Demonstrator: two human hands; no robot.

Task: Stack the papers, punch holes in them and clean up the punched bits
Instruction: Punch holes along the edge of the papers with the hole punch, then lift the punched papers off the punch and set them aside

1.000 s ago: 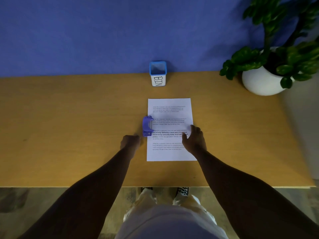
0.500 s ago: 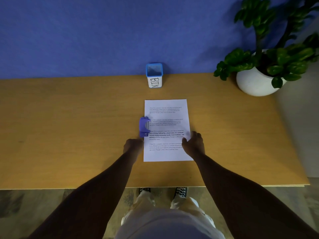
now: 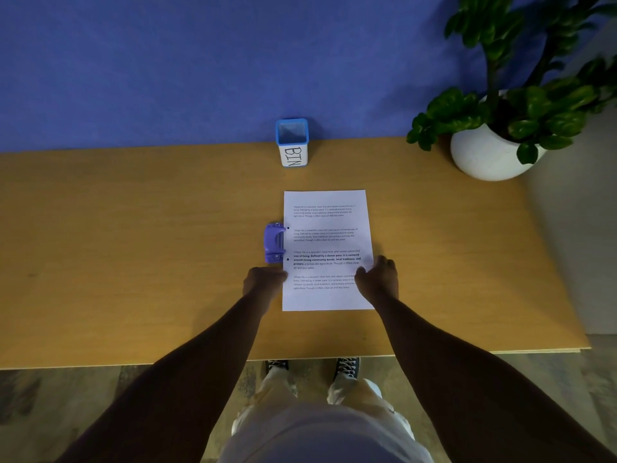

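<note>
Two punched holes now show beside the purple punch (image 3: 274,242), just beyond our curled, empty left hand (image 3: 263,281); we have slid the papers (image 3: 325,228) clear, right hand (image 3: 379,275) pinching their edge.

Your surface: wooden table (image 3: 133,262), orange-tan top, far edge against blue wall. Paper stack (image 3: 329,235) lies flat near table centre, printed side up, two punched holes along its left edge. Purple hole punch (image 3: 274,242) at papers' 9 o'clock, just beside that edge. Blue-rimmed cup marked BIN (image 3: 292,143) at papers' 12 o'clock, apart from them, at far edge. White plant pot (image 3: 484,155) at 2 o'clock, far right corner.
</note>
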